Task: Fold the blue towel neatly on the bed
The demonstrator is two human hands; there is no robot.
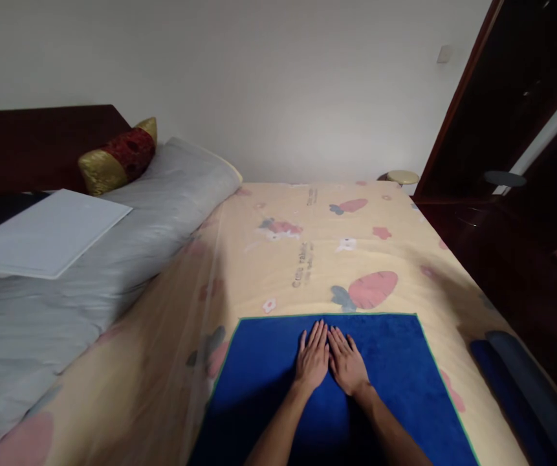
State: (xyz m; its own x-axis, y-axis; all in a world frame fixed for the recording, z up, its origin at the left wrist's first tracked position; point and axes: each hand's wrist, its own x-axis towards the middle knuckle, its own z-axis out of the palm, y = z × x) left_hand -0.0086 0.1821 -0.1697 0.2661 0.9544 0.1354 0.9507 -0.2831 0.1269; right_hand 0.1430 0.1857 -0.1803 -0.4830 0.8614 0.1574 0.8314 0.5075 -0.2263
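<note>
A blue towel [394, 369] with a thin green edge lies spread flat on the bed. My left hand [314, 356] rests palm down on it near its far edge, fingers stretched out. Beside it, my right hand [347, 359] also lies flat on the cloth, its fingers angled toward the left hand. The two hands almost touch at the fingertips and thumbs. Neither one holds anything. The towel's near end runs out of view below my forearms.
Under the towel is a yellow bedsheet [327, 259] printed with carrots and rabbits. Folded dark blue cloths [515, 395] lie at the bed's right edge. On the left are a grey quilt [162, 207], a white board [50, 233] and a red-gold pillow [123, 158]. Stools [403, 177] stand beyond.
</note>
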